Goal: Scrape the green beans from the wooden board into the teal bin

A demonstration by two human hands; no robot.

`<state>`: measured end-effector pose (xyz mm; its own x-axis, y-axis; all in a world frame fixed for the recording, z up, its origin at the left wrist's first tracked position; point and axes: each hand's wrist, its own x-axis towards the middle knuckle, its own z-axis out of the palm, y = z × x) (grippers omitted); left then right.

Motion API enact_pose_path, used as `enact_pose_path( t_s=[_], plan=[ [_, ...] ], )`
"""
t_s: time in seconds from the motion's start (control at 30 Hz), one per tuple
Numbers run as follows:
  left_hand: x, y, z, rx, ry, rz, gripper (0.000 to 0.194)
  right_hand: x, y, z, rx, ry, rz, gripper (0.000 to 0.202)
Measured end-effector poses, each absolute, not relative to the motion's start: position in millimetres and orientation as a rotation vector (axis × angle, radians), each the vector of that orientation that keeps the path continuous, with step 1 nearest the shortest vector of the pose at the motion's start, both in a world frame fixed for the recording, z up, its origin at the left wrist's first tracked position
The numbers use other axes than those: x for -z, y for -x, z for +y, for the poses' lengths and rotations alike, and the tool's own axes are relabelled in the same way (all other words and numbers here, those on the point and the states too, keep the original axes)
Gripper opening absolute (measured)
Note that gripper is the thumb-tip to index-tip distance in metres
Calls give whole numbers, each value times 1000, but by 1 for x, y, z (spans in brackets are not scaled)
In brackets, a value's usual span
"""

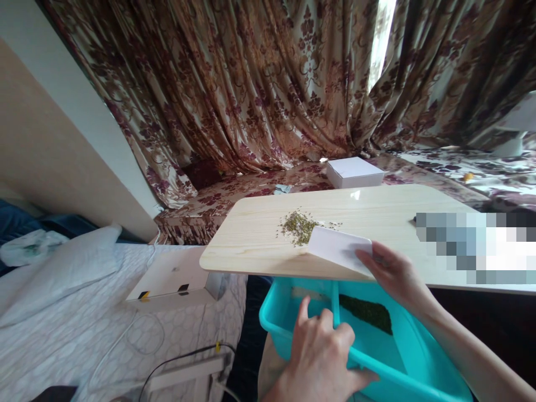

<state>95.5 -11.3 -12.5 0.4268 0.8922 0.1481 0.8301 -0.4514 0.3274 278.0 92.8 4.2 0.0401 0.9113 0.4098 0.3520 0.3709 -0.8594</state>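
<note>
My right hand [391,267] pinches the right end of a flat white card [337,247], held tilted over the table. The card's left end is beside a loose heap of small green-brown grains [299,226]. Below the table's front edge is a turquoise bin [427,357] split by a divider. Dark green grains [368,314] lie in its right compartment; something whitish shows at the far side of the left one. My left hand [320,349] is at the bin's front rim, index finger raised, other fingers bent over it and thumb outside. Its fingertips are partly hidden.
The pale wooden table [247,234] has a rounded left corner. A white box [355,172] stands behind it, before patterned curtains [259,84]. At left, a bed [54,312] holds a pillow, a flat white case [176,276] and cables. A blurred patch covers the table's right end.
</note>
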Motion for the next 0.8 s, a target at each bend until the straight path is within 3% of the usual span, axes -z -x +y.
enact_pose_path(
  t_s=[0.4, 0.8],
  plan=[
    [10, -95, -11, -452, -2479, 1528, 46, -17, -271, 98, -639, 1132, -1542, 45],
    [11, -91, -9, -440, -2447, 1577, 45, -6, -253, 100, -754, 1063, -1648, 39]
  ],
)
